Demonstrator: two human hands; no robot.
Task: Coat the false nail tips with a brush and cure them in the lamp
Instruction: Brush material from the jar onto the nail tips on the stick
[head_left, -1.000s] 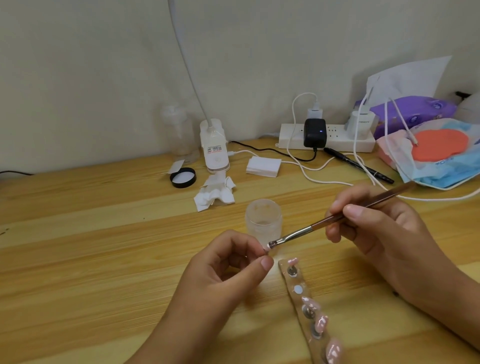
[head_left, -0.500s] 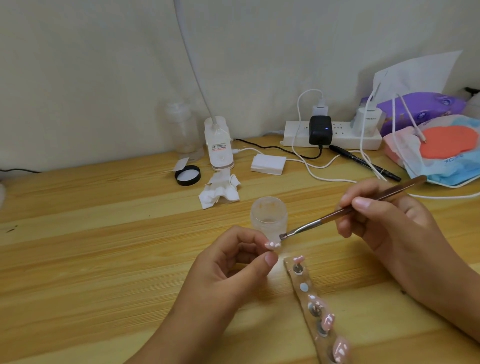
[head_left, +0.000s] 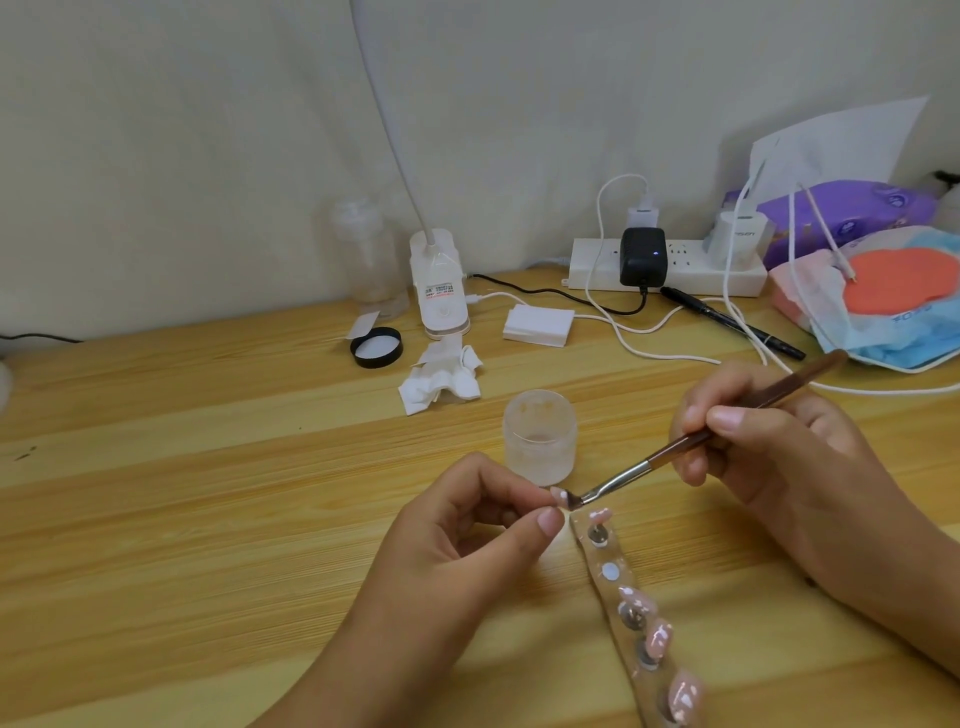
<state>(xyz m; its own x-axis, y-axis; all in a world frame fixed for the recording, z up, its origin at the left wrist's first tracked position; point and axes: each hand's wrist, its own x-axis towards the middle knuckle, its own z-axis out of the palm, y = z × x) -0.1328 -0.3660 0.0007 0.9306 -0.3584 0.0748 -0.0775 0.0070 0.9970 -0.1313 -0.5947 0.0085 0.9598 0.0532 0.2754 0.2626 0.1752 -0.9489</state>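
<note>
Observer: Bristles have slid rightward since a second ago, from the fingertip end of the false nail tip (head_left: 558, 494) to its outer edge. Left pinch unchanged.

Checker: Grips?

Observer: Left hand (head_left: 467, 530), lower centre of frame, pinches the tip between thumb and forefinger, with the other fingers curled loosely beneath. It is held off the tabletop (head_left: 208, 493), likely so the surface can be turned to meet the brush. Right hand (head_left: 769, 457), right of centre, holds the brush (head_left: 691, 444) pen-fashion, thumb and forefinger closed on the brown handle. The grip sits low on the handle, for fine control, I judge.

Checker: Other tips?

Observer: Four pink tips (head_left: 658, 636) sit on pegs along the holder strip (head_left: 597, 555), which runs from lower centre to the bottom edge. The second peg from the top is bare, probably the held tip's place. All four show glossy spots; cannot tell coated from uncoated.

Checker: Supply?

Observer: Open frosted jar (head_left: 540, 436) stands just above the hands in frame, a short reach for reloading. Its likely black lid (head_left: 376, 347) lies upper centre-left, beside a crumpled tissue (head_left: 441, 376).

Checker: Lamp?

Observer: White gooseneck clip lamp (head_left: 439, 283) stands upper centre, its head out of frame. Curing not yet begun.
</note>
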